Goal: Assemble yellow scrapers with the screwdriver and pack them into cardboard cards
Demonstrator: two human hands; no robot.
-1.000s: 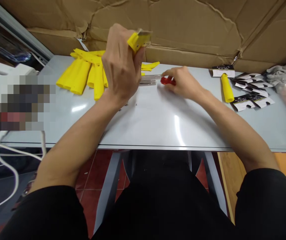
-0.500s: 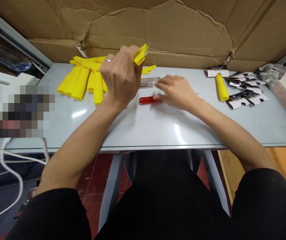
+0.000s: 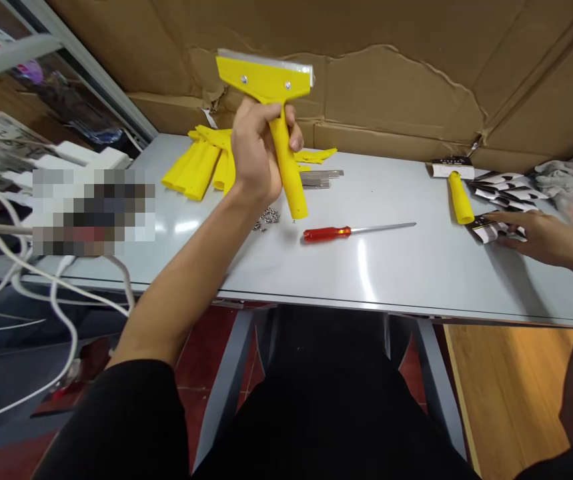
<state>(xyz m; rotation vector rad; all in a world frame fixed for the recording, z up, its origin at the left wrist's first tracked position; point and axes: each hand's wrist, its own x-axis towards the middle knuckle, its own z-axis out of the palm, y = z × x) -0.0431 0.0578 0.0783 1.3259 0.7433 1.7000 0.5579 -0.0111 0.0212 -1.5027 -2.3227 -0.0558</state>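
My left hand (image 3: 261,150) is wrapped round the handle of a yellow scraper (image 3: 291,167), lifted above the table with its wide head up. Two screws show on the head, and a clear-looking strip runs along its top edge. At the far right, my right hand (image 3: 546,237) has its thumb and fingers closed round a black-and-white header card (image 3: 485,229); the fingers partly cover it. Below the scraper's handle, a screwdriver (image 3: 327,234) with a red handle lies on the table. Small screws (image 3: 269,216) lie in a loose pile beside my left forearm.
More yellow scraper handles (image 3: 193,167) are heaped at the back left, near metal blades (image 3: 322,179). A carded yellow scraper (image 3: 460,199) lies right, beside stacked cards (image 3: 509,181) and a grey cloth (image 3: 559,177). White cables (image 3: 73,327) hang at left; cardboard (image 3: 356,93) stands behind.
My right hand has let go of the red screwdriver and moved right to the cards. My left hand has turned the scraper so its head and handle now show. The view has shifted a little.
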